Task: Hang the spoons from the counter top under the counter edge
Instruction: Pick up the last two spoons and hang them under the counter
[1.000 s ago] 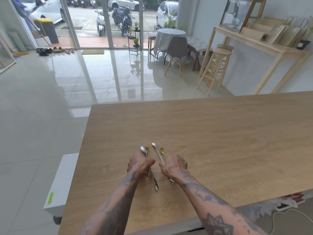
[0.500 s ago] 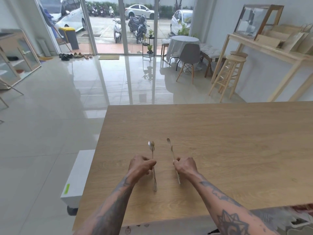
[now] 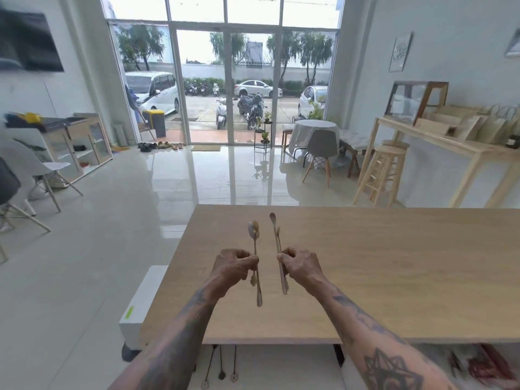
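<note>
Both hands are up over the wooden counter top (image 3: 380, 271), each gripping spoons by the handle. The left hand (image 3: 235, 267) has its fingers curled tight round a silver spoon and a gold one (image 3: 254, 235), bowls pointing away. The right hand (image 3: 301, 267) is clamped on another pair (image 3: 277, 243). A few utensils (image 3: 222, 370) already dangle under the near edge

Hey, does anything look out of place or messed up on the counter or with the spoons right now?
Nothing stands out. The left hand and right hand each grip spoons lifted above the bare wooden counter. No spills or damage show. A few utensils already hang under the near edge.
</note>
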The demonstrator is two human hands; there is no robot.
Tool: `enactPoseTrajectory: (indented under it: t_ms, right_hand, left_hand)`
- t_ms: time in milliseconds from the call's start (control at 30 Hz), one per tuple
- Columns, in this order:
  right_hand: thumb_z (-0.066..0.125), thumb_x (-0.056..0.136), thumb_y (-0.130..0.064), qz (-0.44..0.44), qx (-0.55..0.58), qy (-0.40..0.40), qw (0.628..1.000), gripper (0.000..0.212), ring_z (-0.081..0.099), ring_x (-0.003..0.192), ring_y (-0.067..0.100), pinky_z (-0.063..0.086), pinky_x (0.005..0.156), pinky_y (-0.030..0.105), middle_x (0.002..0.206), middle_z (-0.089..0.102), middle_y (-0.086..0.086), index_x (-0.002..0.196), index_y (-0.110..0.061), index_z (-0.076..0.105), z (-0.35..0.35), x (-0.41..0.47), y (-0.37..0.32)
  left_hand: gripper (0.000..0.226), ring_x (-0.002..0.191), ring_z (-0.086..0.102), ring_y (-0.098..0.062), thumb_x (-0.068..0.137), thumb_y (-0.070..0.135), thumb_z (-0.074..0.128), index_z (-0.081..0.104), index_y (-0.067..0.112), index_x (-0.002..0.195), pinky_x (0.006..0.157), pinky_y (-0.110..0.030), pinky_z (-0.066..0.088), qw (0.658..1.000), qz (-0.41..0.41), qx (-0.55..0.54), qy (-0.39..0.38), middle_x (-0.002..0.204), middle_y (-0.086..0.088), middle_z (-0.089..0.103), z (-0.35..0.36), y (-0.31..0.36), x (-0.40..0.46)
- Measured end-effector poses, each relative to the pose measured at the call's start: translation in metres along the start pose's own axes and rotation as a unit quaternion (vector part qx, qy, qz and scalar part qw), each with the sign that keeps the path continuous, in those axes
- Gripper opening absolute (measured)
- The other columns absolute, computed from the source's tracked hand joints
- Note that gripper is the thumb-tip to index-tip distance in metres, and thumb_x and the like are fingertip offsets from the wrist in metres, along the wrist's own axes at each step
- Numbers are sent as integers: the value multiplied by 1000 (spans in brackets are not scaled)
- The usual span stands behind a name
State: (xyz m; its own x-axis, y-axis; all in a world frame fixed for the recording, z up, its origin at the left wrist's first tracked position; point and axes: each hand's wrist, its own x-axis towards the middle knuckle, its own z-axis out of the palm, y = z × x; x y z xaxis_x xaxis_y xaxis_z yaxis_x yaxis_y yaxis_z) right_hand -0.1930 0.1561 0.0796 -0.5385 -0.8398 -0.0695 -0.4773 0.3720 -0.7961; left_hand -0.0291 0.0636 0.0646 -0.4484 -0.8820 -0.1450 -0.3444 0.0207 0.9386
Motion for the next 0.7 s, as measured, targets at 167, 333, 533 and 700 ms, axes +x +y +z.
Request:
enactPoseTrajectory:
  t_ms: [167, 333, 533, 700]
  right_hand:
    - [61, 92, -30, -11, 19, -19, 1000, 27, 72, 98, 32, 57, 92, 48, 101, 77, 15, 102, -9, 75, -13, -68, 17]
    - [62, 91, -28, 2, 25, -43, 999, 26, 73, 99, 33, 56, 93, 48, 101, 77, 17, 102, -8, 75, -7, -118, 39]
    - [59, 94, -31, 27, 2, -93, 995, 30, 69, 110, 31, 54, 100, 44, 114, 75, 14, 112, -11, 74, 24, -160, 62]
    - [61, 94, -31, 60, -3, -127, 990, 25, 71, 102, 26, 57, 95, 41, 107, 75, 8, 106, -15, 75, 68, -190, 98]
  left_hand:
    - [22, 58, 55, -12, 83, 31, 77, 80, 9, 84, 55, -25, 46, 1000, -8, -6, 15, 77, -4, 78, 24, -6, -73]
    - [22, 64, 57, -14, 85, 32, 76, 80, 11, 86, 62, -30, 48, 1000, -20, -5, 22, 82, -5, 80, 30, -33, -134]
    - [15, 72, 64, -11, 89, 33, 74, 79, 19, 89, 59, -22, 49, 998, -54, 14, 31, 84, 3, 77, 31, -83, -181]
    - [10, 61, 58, -7, 87, 23, 75, 78, 19, 79, 58, -22, 48, 994, -101, 11, 30, 75, 1, 76, 37, -142, -204]
